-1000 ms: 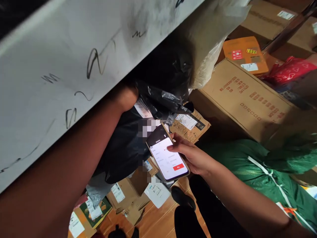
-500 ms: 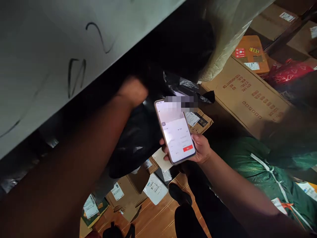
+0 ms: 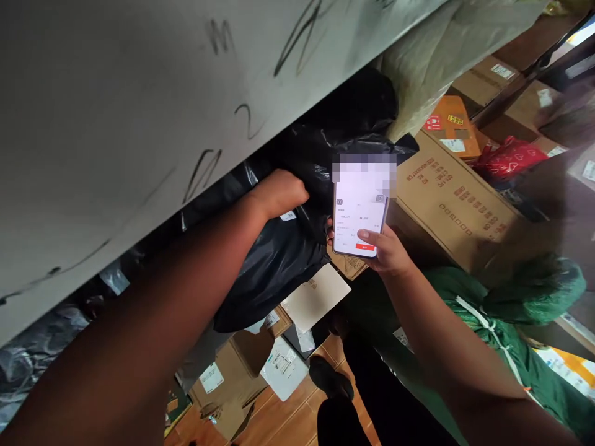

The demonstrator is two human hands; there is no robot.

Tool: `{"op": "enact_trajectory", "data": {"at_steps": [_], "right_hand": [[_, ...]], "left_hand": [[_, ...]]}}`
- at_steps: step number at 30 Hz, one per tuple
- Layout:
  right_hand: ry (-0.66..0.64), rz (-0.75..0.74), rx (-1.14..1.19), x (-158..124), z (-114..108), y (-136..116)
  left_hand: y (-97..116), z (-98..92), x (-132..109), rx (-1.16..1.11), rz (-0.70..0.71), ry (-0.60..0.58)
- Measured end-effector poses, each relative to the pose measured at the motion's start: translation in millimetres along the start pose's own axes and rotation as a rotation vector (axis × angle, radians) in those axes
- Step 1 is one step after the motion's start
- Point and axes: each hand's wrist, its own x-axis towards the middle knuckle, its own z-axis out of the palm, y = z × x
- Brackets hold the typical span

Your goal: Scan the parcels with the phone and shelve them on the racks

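Right hand (image 3: 393,249): gripping phone (image 3: 356,214), screen lit, thumb over its lower part. Phone is held in front of black plastic bags (image 3: 274,266), between left hand (image 3: 284,191) and large cardboard box (image 3: 446,217). Left hand: curled against the bags, fingertips hidden; cannot tell whether it grips plastic

It's dim in here, with a brighter patch at the upper right. A broad pale board (image 3: 139,93), scrawled with black strokes, cuts slantwise across the view. Down below, the floor (image 3: 290,418) is orange-brown with straight seams. Over on the right, cardboard cartons (image 3: 446,204) crowd together near a green sack (image 3: 534,288) tied with white cord.
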Motion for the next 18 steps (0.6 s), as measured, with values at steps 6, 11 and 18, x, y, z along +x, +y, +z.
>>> {"op": "enact_trajectory", "data": {"at_steps": [6, 11, 18], "right_hand": [[-0.039, -0.007, 0.055, 3.3, -2.5, -10.0], [-0.108, 0.009, 0.102, -8.4, -12.6, -22.6], [-0.728, 0.284, 0.207, -53.2, -14.6, -7.8]], "left_hand": [[3.5, -21.6, -16.3, 0.123, -0.018, 0.049], [10.7, -35.7, -30.1, -0.027, -0.216, 0.483], [10.3, -38.2, -21.5, 0.053, -0.457, 0.252]]}}
